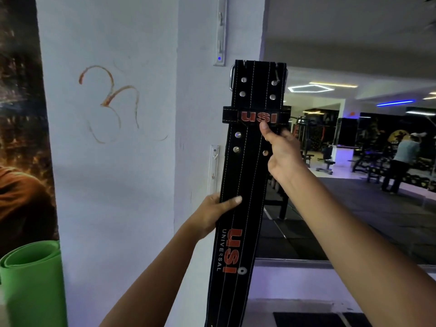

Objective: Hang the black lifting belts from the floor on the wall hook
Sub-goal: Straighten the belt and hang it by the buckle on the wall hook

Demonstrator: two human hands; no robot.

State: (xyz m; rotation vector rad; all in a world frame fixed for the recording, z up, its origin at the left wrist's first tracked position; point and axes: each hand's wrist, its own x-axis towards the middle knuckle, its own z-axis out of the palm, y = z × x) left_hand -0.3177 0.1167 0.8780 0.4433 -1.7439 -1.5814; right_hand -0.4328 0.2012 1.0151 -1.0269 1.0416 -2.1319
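A black lifting belt with red lettering and white stitching is held upright in front of the white pillar, buckle end at the top. My left hand grips its left edge at mid-length, thumb across the front. My right hand pinches its right edge just under the lettered loop. A white hook rail is fixed to the pillar above the belt's top, up and to the left of the buckle. A second hook rail sits lower, partly hidden behind the belt.
The white pillar carries an orange scrawl. A rolled green mat stands at bottom left beside a dark poster. To the right, a mirror shows gym machines and a person standing far off.
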